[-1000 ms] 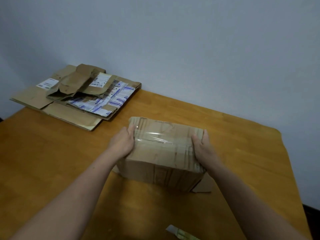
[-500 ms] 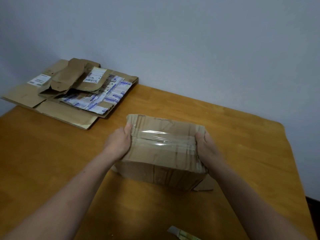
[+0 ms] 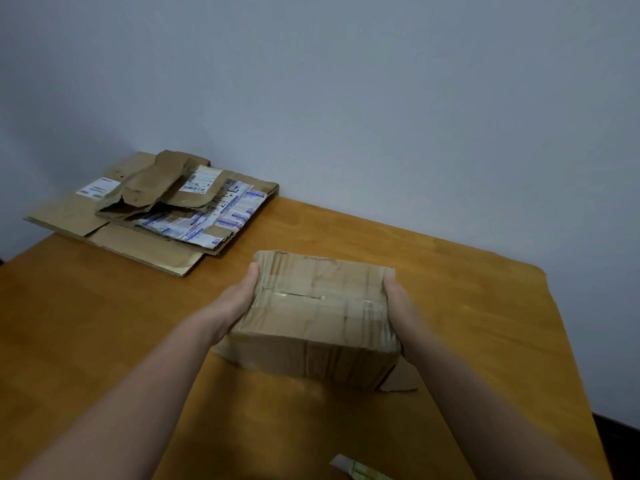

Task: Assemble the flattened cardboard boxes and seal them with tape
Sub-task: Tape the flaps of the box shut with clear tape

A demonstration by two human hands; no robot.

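Both hands grasp the assembled box (image 3: pixel 318 317) by its short ends: the left hand (image 3: pixel 239 303) clasps the left end and the right hand (image 3: pixel 398 306) the right end, each with its thumb hooked at the top edge and its fingers hidden down the side. The box sits in the middle of the worktop (image 3: pixel 104 341), its top seam covered by a strip of clear tape (image 3: pixel 311 299), so the upper side looks sealed. The underside looks unfinished: a loose flap (image 3: pixel 401 379) splays out at the lower right corner and another edge of card peeks out at the lower left. If the box is lifted or turned over carelessly, these flaps could fold the wrong way or catch on the worktop, and the worn, creased cardboard might buckle under a hard squeeze from the sides, which could wrinkle the tape or peel it off the seam. A plain pale wall (image 3: pixel 381 98) fills the upper half of the view. Below it the worktop is bare orange-brown wood. At its far left corner, well apart from the box, lies a stack of flattened boxes (image 3: pixel 156 209) with printed labels. At the near edge is a small pale object (image 3: pixel 356 469), cut off by the frame; I cannot tell what it is.
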